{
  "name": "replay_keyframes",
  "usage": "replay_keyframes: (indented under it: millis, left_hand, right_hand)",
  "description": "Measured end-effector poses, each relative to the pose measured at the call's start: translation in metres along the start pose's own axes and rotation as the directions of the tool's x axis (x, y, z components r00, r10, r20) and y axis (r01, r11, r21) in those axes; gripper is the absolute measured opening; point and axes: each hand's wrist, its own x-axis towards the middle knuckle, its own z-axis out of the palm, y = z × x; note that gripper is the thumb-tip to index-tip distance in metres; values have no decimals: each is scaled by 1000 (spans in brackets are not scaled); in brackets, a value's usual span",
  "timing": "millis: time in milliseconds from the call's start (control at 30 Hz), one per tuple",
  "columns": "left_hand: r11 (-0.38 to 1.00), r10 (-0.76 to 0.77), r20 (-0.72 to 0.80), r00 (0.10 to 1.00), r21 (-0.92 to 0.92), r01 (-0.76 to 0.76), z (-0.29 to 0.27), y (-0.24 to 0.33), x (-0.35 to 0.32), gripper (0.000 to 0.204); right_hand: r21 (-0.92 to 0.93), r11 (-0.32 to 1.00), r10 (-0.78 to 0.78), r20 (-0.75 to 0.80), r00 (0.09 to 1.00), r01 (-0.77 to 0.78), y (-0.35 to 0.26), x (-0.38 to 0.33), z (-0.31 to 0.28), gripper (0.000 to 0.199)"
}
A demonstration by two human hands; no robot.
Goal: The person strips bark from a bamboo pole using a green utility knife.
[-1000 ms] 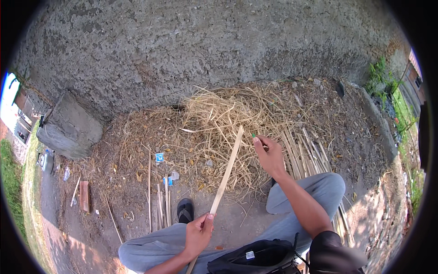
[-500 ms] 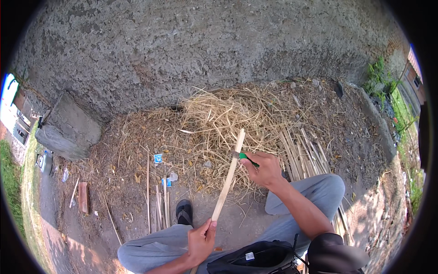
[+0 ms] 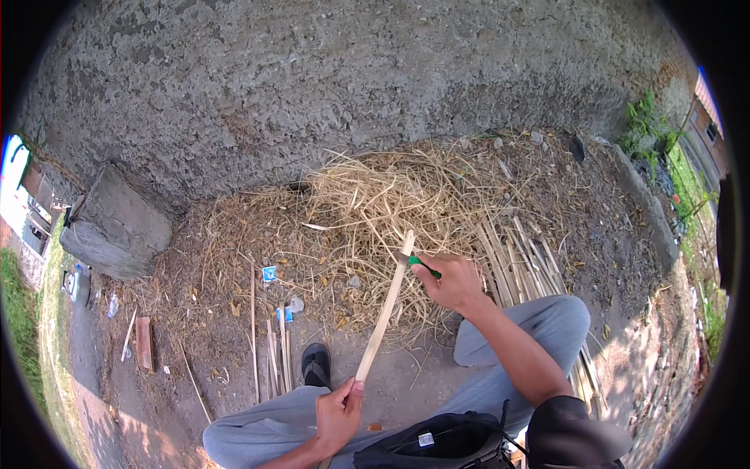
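Observation:
A pale split wooden strip, likely bamboo [image 3: 384, 314], slants up and away from my lap. My left hand [image 3: 338, 414] is closed round its near part. Close to the strip's far end, my right hand [image 3: 451, 283] grips a green-handled knife [image 3: 417, 264]. The knife's short blade lies against the strip just below its tip. Behind the strip's far end spreads a heap of thin, curled shavings [image 3: 391, 195].
More strips [image 3: 519, 258] lie on the right beyond my knee, and several [image 3: 280, 352] lie left of my sandalled foot [image 3: 316, 364]. A rough wall [image 3: 375, 78] rises behind the heap. A concrete block [image 3: 117, 223] stands at left, near a reddish brick [image 3: 144, 342].
The strip and both hands have shifted slightly: its far end sits a little lower and to the left. The knife stays near the tip, against the strip.

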Motion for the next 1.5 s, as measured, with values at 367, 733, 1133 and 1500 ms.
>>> replay_keyframes:
  millis: [367,733,1133,1500]
  left_hand:
    - [993,-110,-66,992,-48,107,-18,-12,28,27]
    - [965,166,-62,984,213,-150,-8,21,21,25]
    - [948,138,133,981,269,-170,-17,44,21,30]
    - [439,161,366,917,805,-399,-100,137,94,24]
  right_hand:
    - [325,883,313,129,941,-338,-15,9,-2,37]
    - [140,917,-368,-61,928,373,-41,-18,-1,43]
    - [-38,736,-663,163,730,676,-30,-25,6,38]
    - [159,939,-320,88,943,304,-49,-29,2,20]
